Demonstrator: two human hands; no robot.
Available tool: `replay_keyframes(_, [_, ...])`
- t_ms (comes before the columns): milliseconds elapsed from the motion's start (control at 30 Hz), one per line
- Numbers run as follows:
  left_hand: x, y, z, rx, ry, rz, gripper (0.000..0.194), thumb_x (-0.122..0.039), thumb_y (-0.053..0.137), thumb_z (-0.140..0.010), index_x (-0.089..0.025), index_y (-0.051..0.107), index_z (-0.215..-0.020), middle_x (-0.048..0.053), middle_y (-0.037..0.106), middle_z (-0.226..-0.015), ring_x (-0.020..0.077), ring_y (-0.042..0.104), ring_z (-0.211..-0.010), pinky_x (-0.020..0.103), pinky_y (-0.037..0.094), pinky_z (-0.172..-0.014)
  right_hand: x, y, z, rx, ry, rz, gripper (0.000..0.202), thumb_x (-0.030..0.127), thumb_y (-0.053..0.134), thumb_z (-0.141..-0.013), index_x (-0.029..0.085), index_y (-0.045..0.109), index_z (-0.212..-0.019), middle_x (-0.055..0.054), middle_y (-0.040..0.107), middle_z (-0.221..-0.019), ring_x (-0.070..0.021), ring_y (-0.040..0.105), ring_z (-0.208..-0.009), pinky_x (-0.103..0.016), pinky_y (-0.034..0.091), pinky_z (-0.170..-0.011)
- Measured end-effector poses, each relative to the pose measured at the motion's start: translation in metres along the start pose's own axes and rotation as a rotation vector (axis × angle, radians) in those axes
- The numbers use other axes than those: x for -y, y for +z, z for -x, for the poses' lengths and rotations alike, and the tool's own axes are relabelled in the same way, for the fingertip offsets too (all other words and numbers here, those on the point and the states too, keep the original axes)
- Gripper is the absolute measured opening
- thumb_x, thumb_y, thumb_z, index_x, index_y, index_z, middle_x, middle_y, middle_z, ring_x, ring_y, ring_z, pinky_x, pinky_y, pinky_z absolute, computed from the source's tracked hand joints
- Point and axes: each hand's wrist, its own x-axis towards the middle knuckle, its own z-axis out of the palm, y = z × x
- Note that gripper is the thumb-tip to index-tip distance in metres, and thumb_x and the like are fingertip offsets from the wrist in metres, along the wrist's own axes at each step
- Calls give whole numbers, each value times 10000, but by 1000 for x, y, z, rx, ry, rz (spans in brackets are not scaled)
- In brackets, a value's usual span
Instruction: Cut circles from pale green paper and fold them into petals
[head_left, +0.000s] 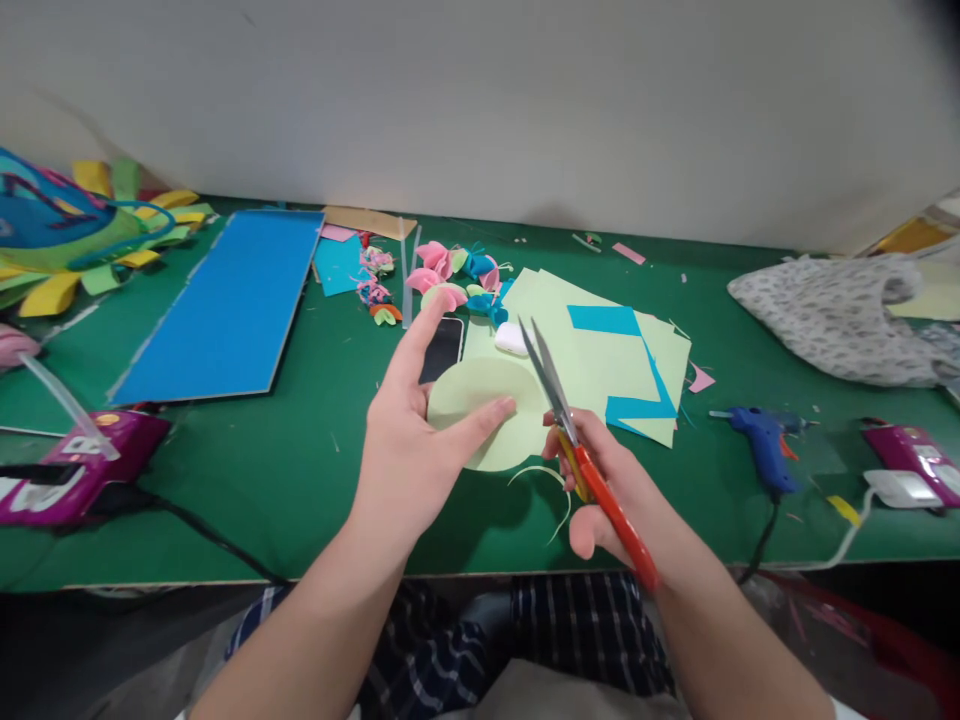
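My left hand (pixel 420 430) grips a pale green paper oval (pixel 491 440), its thumb lying across the front face. In my right hand (pixel 607 470) is a pair of scissors (pixel 600 490) with red and yellow handles. Their slightly parted blades point up and away, by the right edge of the oval. Below the oval, a thin curled paper strip (pixel 551 478) hangs near my right fingers. Behind the oval lie a dark phone (pixel 448 345), partly hidden, and a small white case (pixel 511 338). Pale green sheets (pixel 592 360) with blue paper pieces (pixel 604 320) on top spread beyond the scissors.
A blue board (pixel 225 310) lies at the left, near a colourful paper craft (pixel 60 220). Pink and blue paper flowers (pixel 457 275) sit at the back. To the right are a blue glue gun (pixel 765 445), patterned cloth (pixel 832 315) and a purple power strip (pixel 911 455); another purple strip (pixel 82 470) is at left.
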Motion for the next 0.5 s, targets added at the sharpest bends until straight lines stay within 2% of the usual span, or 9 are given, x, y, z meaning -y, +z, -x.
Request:
replay_keyframes(67, [-3, 0, 1, -10, 27, -15, 812, -261, 817, -715, -391, 475, -1440, 45, 531, -1476, 276, 735, -969, 383, 652, -729, 5, 3, 3, 13, 20, 24, 998, 924, 624, -411, 276, 523, -1164, -39, 546, -982, -178, 519, -719, -335, 518, -651])
replay_keyframes(233, [-6, -2, 1, -21, 67, -43, 752, -228, 806, -726, -388, 525, -1405, 24, 415, -1570, 299, 710, -1060, 365, 647, -751, 9, 7, 7, 60, 26, 106, 994, 947, 577, -431, 269, 528, -1156, -55, 579, -1008, -232, 549, -831, -376, 503, -766])
replay_keyframes(400, [-13, -5, 4, -46, 59, -133, 792, -217, 823, -718, -428, 507, -1412, -17, 427, -1565, 231, 746, -909, 324, 653, -702, 5, 6, 9, 79, 39, 105, 999, 951, 555, -445, 286, 537, -1191, -54, 592, -1018, -230, 545, -829, -364, 493, -742])
replay_keyframes(500, [-17, -8, 7, -50, 96, -194, 814, -189, 822, -720, -465, 495, -1412, -67, 371, -1595, 250, 719, -1025, 323, 651, -755, 5, 6, 10, 78, 49, 105, 1012, 957, 549, -438, 282, 538, -1191, -59, 591, -1018, -242, 553, -845, -370, 497, -753])
